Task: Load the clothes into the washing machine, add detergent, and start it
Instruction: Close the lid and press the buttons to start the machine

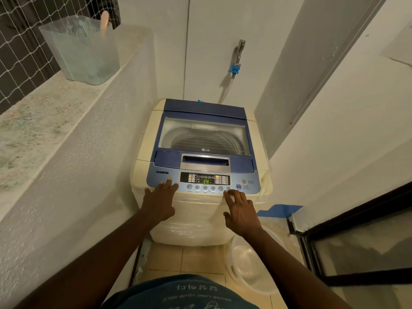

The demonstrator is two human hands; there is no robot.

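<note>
The washing machine (196, 219) fills a narrow alcove. At 9 o'clock a rough low wall (89, 152) stands just beside its flank, with a plastic container (84, 52) on the ledge at 10. At 12 the tap (239, 50) and hose (227, 90) hang near the rear edge. At 3 a white wall (334, 130) crowds the side. At 4 a black-framed door (356, 210) and a clear basin (249, 264) on the floor narrow the approach. Above the closed lid (205, 134) the way is open.

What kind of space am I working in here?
Likely a narrow home laundry nook or utility balcony: a top-loading washing machine, a wall tap above it, and safety netting beside the ledge.
</note>
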